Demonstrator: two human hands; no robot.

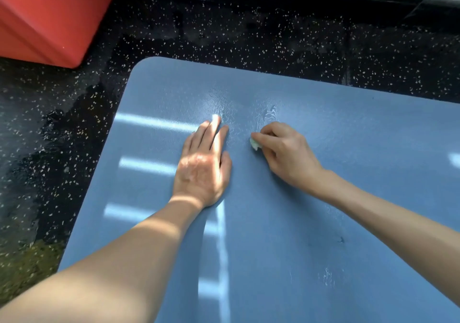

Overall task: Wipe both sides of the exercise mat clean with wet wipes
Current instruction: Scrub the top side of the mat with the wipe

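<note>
The exercise mat (273, 235) lay flat on the floor (224, 36). The left grip (202, 166) pressed it, fingers straight. Beside it, the right grip (286, 148) pinched a wadded wet wipe (255, 144), toward the mat's far left corner. Top side seemingly mid-wipe; next, sweep the dry areas.

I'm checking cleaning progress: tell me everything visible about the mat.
The mat is blue, finely textured, round-cornered, lying flat on speckled black floor. Sunlight stripes cross it. Wet streaks shine toward its far edge. The left hand rests flat on it; the right hand holds a small wipe against it.
</note>
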